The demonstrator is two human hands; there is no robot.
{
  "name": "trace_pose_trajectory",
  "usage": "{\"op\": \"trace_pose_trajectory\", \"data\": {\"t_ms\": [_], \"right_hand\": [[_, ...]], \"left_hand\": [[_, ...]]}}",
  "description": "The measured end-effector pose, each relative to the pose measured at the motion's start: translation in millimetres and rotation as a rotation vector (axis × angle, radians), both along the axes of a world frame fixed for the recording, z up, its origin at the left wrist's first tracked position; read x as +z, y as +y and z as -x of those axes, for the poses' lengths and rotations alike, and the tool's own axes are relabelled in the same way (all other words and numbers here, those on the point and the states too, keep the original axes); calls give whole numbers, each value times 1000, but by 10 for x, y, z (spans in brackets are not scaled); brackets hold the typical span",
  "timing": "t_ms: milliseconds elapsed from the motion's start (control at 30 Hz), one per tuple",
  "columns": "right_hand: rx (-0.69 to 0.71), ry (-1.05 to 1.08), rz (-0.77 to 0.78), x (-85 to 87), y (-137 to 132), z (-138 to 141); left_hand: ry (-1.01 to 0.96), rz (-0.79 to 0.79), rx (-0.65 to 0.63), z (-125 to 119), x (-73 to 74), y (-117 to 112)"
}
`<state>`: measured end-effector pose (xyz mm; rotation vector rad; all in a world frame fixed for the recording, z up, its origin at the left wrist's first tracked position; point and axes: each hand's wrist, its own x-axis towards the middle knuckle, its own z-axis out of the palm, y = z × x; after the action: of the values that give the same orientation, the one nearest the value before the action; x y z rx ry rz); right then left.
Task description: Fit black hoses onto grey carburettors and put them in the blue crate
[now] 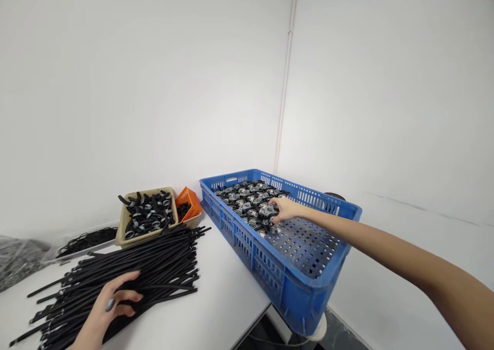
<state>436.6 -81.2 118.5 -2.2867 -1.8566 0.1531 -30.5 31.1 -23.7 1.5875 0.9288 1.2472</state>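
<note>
My right hand point(284, 209) reaches into a blue plastic crate point(283, 278), thumb and fingers around a round grey-and-black part point(267, 210). Several similar parts point(243, 204), with black straps or tabs, fill the far portion of the crate in rows. My left hand point(111, 303) is over a pile of long thin black tubes or straps point(154, 265), its fingers bent and apart with nothing held. A ring is on one finger. Whether the left fingertips touch the pile, I cannot tell.
Behind the pile stand a beige bin point(122, 231) of black pieces with pale rings and an orange basket point(195, 204) of small black pieces. At left are a shallow tray point(57, 252) of black cords and a clear plastic bag point(17, 262). White walls rise behind.
</note>
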Motion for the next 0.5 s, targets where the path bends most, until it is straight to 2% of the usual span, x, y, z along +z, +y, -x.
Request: {"op": "trace_pose_trajectory", "data": {"t_ms": [200, 367, 500], "right_hand": [[78, 31, 60, -277, 215, 30], [132, 50, 78, -348, 217, -83], [168, 46, 103, -352, 228, -123]], "left_hand": [[-33, 29, 6, -43, -236, 82], [4, -44, 23, -116, -385, 62], [28, -107, 37, -138, -396, 28]]}}
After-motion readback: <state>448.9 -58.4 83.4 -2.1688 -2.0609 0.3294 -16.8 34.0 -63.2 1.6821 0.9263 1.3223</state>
